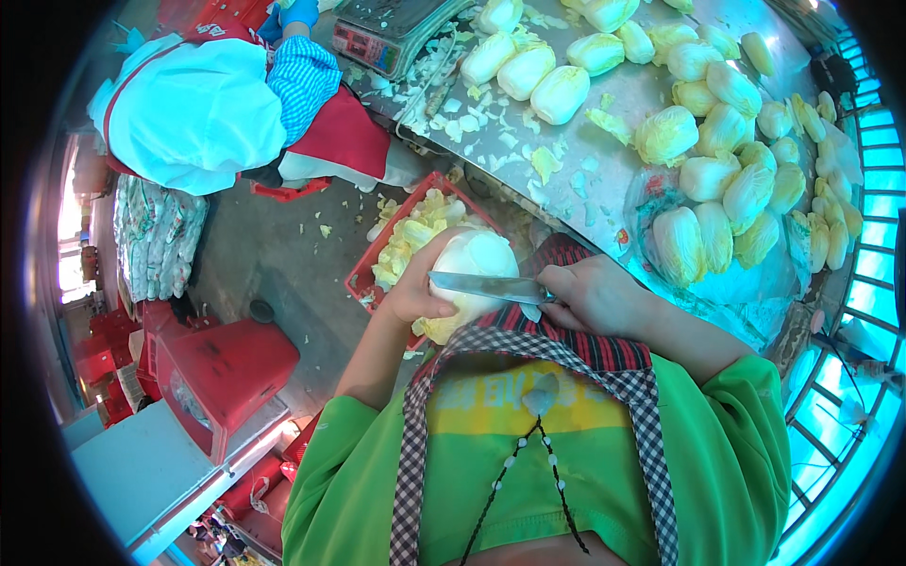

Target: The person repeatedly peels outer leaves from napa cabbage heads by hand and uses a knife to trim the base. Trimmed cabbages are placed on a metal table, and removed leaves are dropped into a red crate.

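My left hand holds a napa cabbage in front of my apron, its white base end turned up. A yellowish leaf hangs at the cabbage's lower side. In my right hand is the handle of a knife. Its wide metal blade lies across the white base, pointing to the left; whether the edge is in the cabbage I cannot tell. Under the cabbage, on the floor, stands a red plastic crate holding loose yellow-green leaves.
A metal table bears several napa cabbages, leaf scraps and a digital scale. Another person in a white cap works at its left part. Stacked filled bags and a red bin stand to the left.
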A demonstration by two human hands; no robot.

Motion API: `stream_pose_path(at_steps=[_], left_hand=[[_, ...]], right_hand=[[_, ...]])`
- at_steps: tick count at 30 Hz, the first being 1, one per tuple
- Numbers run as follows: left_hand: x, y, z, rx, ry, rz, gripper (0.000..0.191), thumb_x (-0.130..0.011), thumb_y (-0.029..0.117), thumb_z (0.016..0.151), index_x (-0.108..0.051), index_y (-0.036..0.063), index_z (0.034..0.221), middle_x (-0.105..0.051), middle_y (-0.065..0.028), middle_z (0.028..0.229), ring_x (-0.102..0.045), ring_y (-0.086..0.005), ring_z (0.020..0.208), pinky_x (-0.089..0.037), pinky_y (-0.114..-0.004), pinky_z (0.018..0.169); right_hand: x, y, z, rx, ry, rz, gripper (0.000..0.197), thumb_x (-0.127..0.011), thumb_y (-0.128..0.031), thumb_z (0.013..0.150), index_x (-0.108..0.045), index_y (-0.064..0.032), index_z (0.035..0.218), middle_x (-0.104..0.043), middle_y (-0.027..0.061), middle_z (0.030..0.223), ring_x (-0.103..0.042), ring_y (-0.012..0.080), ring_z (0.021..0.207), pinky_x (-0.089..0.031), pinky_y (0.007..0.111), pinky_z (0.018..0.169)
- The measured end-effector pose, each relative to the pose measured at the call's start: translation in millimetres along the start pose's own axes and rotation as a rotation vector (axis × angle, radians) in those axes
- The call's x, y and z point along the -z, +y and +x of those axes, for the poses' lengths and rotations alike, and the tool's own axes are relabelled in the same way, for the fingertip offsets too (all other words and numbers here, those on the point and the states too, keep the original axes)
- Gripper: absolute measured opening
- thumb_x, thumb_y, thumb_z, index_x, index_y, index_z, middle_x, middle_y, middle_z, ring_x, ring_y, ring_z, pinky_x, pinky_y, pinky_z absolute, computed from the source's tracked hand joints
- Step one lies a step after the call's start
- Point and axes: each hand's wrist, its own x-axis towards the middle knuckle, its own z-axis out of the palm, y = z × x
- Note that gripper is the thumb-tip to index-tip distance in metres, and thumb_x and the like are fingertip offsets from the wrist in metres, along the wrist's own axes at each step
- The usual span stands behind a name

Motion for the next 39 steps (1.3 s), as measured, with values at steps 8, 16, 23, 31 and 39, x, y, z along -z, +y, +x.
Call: stream_pose_path(at_steps=[8, 16, 23, 31, 39], left_hand=[[2, -3, -2, 0.016, -0.01, -0.047, 0.103, -0.085, 0.04, 0.055, -0.039, 0.0008, 0.138, -0.05, -0.0116, 0.132, -0.05, -0.0241, 0.123, -0.039, -0.038, 0.102], [7, -1, -5, 0.003, -0.051, -0.1, 0.102, -0.085, 0.039, 0.054, -0.039, 0.0007, 0.137, -0.051, -0.0123, 0.131, -0.052, -0.0248, 0.12, -0.04, -0.038, 0.101], [4, 7, -3, 0.028, -0.031, 0.003, 0.103, -0.088, 0.04, 0.052, -0.042, 0.0021, 0.136, -0.051, -0.0113, 0.13, -0.052, -0.0237, 0.12, -0.04, -0.038, 0.101], [-3, 16, 7, 0.032, -0.104, 0.042, 0.098, -0.087, 0.038, 0.053, -0.046, 0.0013, 0.134, -0.052, -0.0106, 0.129, -0.053, -0.0228, 0.118, -0.04, -0.038, 0.1], [-2, 10, 13, -0.008, -0.078, 0.127, 0.094, -0.085, 0.04, 0.055, -0.047, 0.0002, 0.132, -0.054, -0.0124, 0.127, -0.053, -0.0236, 0.117, -0.041, -0.038, 0.099]], right_hand=[[-9, 2, 3, 0.028, 0.027, -0.02, 0.025, -0.062, -0.024, 0.085, -0.047, -0.0057, 0.093, -0.058, 0.0139, 0.064, -0.06, 0.0352, 0.059, -0.048, 0.046, 0.051], [-10, 23, -2, -0.291, -0.029, -0.069, 0.026, -0.06, -0.027, 0.088, -0.051, -0.0034, 0.095, -0.061, 0.0183, 0.069, -0.062, 0.0395, 0.065, -0.049, 0.049, 0.058], [-6, 16, -7, -0.145, 0.052, -0.029, 0.025, -0.06, -0.027, 0.088, -0.051, -0.0043, 0.093, -0.06, 0.0174, 0.067, -0.061, 0.0391, 0.062, -0.049, 0.048, 0.055], [-1, 2, 8, -0.075, 0.012, -0.06, 0.024, -0.064, -0.021, 0.082, -0.048, -0.0052, 0.09, -0.056, 0.0153, 0.06, -0.059, 0.0371, 0.058, -0.046, 0.047, 0.051], [-10, 23, 3, -0.12, 0.057, -0.122, 0.026, -0.061, -0.026, 0.086, -0.048, -0.0024, 0.088, -0.061, 0.0175, 0.064, -0.063, 0.0374, 0.06, -0.05, 0.047, 0.054]])
